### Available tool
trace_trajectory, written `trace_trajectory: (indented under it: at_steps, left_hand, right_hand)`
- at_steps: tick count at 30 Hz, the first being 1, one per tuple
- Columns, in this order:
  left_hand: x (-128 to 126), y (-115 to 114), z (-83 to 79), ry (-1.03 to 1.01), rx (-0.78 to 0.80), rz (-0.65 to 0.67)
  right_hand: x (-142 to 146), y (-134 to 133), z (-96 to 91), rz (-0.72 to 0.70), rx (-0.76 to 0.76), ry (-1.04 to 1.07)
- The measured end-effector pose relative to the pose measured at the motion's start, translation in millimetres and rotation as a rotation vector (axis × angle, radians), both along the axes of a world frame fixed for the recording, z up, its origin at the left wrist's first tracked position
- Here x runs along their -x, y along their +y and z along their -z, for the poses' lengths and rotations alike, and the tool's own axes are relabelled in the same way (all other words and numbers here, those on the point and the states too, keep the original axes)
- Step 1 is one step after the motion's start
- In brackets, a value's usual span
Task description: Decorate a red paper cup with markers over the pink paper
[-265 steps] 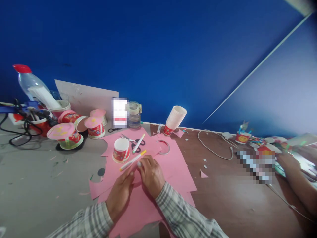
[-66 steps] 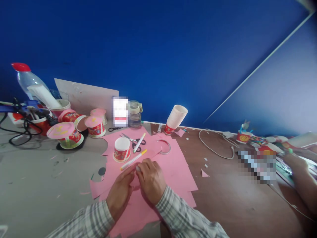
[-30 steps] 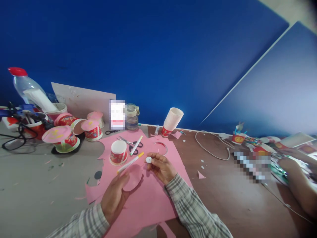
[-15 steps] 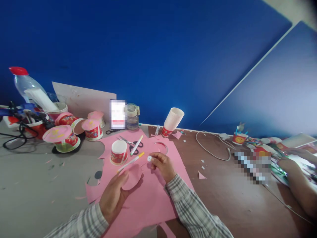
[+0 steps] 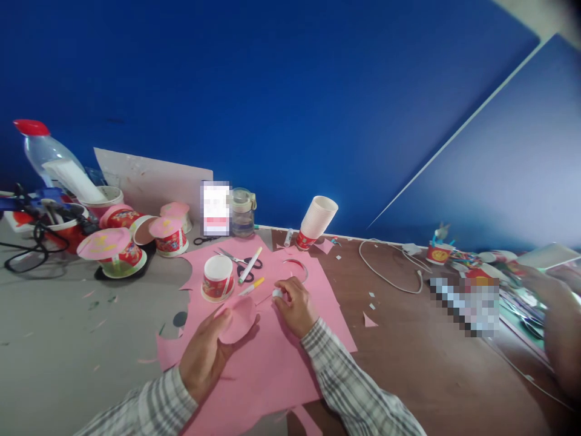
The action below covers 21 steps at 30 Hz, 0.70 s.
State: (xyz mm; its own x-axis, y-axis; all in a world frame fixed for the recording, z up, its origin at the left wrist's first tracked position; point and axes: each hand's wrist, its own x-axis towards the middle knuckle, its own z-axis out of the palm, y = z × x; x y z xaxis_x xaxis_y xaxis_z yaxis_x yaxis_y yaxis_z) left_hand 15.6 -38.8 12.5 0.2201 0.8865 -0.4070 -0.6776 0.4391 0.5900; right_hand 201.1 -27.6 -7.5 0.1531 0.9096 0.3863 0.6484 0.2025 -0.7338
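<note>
My left hand [image 5: 204, 354] holds a round pink paper disc [image 5: 236, 319] up off the big pink paper sheet [image 5: 272, 369]. My right hand [image 5: 295, 306] is curled around a small white round thing [image 5: 276, 293], low over the sheet. A yellow-tipped marker [image 5: 251, 286] lies just left of that hand. An upside-down red and white paper cup [image 5: 218, 278] stands beyond the disc. Scissors [image 5: 240, 265] and a green-tipped marker [image 5: 250, 265] lie behind it.
Paper cups topped with pink discs [image 5: 111, 251] crowd the back left beside a plastic bottle [image 5: 48, 160]. A leaning stack of cups [image 5: 318, 221], a glass jar [image 5: 242, 212] and a white cable [image 5: 390, 266] sit further back. Another person's arm [image 5: 560, 339] works at the right edge.
Both hands pressed together on the pink sheet; then my left lifted a cut-out disc and my right came away with the small white thing, which has now dropped toward the sheet.
</note>
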Motion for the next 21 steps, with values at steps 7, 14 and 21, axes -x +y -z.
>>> trace_trajectory:
  at_steps: [7,14,21]
  left_hand:
    - [1.1,-0.1,1.1,0.020,-0.011,0.005]
    - [0.3,-0.3,-3.3,0.022,-0.031,0.003]
    - [1.4,-0.5,-3.4,0.050,-0.079,0.011]
  right_hand:
    - [1.3,-1.6,-4.7,0.005,-0.011,-0.012]
    - [-1.0,-4.9,-18.8,-0.002,0.019,0.222]
    - [20.7,-20.0,-33.4,-0.337,0.260,0.466]
